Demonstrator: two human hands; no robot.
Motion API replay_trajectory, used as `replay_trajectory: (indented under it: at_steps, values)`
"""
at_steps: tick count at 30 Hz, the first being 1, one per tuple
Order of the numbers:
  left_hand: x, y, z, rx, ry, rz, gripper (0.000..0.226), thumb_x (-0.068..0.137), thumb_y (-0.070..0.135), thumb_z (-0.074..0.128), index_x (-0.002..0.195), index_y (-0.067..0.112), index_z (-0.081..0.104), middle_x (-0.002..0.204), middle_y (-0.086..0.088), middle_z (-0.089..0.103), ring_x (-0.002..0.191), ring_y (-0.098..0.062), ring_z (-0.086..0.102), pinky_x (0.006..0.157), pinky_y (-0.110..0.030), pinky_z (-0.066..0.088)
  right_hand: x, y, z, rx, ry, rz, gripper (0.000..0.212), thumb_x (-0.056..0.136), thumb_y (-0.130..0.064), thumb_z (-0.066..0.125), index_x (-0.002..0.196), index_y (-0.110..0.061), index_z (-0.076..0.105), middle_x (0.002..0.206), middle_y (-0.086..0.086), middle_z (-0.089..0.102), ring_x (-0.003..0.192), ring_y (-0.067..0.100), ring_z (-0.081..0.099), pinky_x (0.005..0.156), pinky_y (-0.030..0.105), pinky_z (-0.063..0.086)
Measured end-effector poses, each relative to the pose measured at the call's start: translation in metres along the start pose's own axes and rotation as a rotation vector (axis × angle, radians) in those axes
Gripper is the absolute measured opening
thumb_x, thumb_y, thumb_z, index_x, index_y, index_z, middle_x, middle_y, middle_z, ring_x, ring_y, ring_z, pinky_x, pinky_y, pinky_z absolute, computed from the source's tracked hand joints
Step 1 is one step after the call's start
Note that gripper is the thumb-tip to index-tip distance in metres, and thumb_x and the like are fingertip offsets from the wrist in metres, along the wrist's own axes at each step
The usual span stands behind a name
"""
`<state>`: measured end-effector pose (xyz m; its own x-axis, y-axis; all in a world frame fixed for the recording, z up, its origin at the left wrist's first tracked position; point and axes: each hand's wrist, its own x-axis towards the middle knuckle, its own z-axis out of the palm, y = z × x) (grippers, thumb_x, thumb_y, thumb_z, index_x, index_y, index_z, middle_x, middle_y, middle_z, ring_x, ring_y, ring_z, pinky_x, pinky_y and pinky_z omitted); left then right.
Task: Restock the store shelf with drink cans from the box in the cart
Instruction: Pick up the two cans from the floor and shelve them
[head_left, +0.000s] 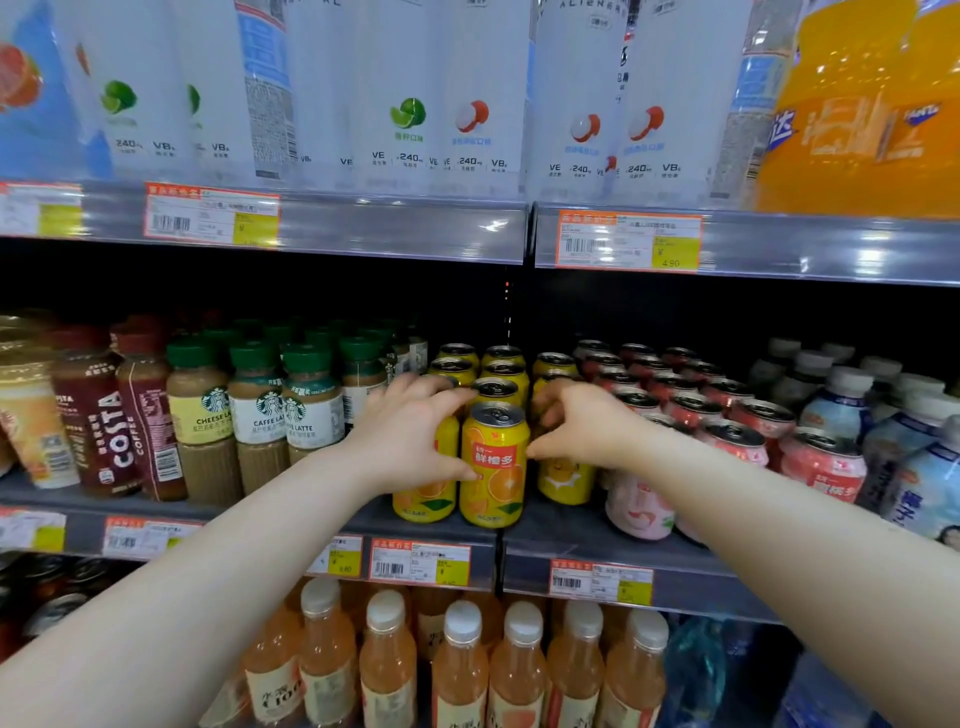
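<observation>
Item: yellow orange-drink cans with silver tops, upright in three rows running to the back of the grey metal middle shelf (571, 540). The front centre can (493, 467) stands at the shelf edge. The front left can (423, 499) is gripped by the left hand (410, 436), fingers curled close together over its top and thumb reaching the front centre can. The front right can (565, 483) is gripped likewise by the right hand (582, 426), thumb tip against the front centre can. Adjacent right: pink peach-print cans (639, 506). Adjacent left: green-capped coffee bottles (260, 410). Shelf lip: orange-and-yellow price tags (420, 564).
</observation>
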<state>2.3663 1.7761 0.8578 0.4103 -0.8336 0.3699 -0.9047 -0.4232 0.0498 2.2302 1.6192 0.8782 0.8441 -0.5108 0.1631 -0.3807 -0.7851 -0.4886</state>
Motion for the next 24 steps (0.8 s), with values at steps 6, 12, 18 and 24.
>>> replay_trajectory:
  at_steps: [6, 12, 18, 24]
  values:
    - [0.01, 0.016, 0.003, -0.025, -0.036, 0.059, 0.083, 0.071, 0.065, 0.062, 0.143, 0.043, 0.027, 0.154, 0.006, 0.028, 0.141, -0.025, 0.019, 0.112, -0.048, 0.013, 0.008, 0.012, -0.031, -0.325, 0.159, -0.111, 0.048, 0.075, -0.039, 0.071, 0.119, -0.024, 0.057, 0.112, 0.003, 0.056, 0.107, 0.023, 0.055, 0.086, 0.032, 0.048]
    - [0.015, 0.017, 0.006, -0.029, -0.041, 0.08, 0.066, 0.081, 0.054, 0.059, 0.14, 0.044, 0.033, 0.15, 0.011, 0.033, 0.138, -0.021, 0.028, 0.11, -0.046, 0.018, 0.016, 0.03, -0.028, -0.515, -0.052, 0.047, 0.081, 0.068, -0.06, 0.069, 0.138, -0.029, 0.04, 0.145, 0.009, 0.039, 0.132, 0.028, 0.037, 0.104, 0.041, 0.04]
    - [0.013, 0.017, 0.008, -0.023, -0.022, 0.091, 0.064, 0.083, 0.052, 0.059, 0.14, 0.043, 0.033, 0.15, 0.01, 0.035, 0.137, -0.021, 0.03, 0.109, -0.045, 0.021, 0.016, 0.027, -0.022, -0.495, 0.0, 0.034, 0.077, 0.07, -0.057, 0.069, 0.134, -0.026, 0.039, 0.132, 0.006, 0.054, 0.118, 0.028, 0.051, 0.09, 0.035, 0.044]
    - [0.013, 0.017, 0.008, -0.014, -0.01, 0.091, 0.063, 0.083, 0.053, 0.057, 0.141, 0.043, 0.033, 0.15, 0.01, 0.035, 0.137, -0.021, 0.029, 0.109, -0.045, 0.021, 0.007, 0.022, -0.026, -0.373, -0.054, -0.035, 0.088, 0.066, -0.05, 0.076, 0.14, -0.027, 0.034, 0.138, 0.002, 0.049, 0.12, 0.022, 0.051, 0.089, 0.03, 0.047]
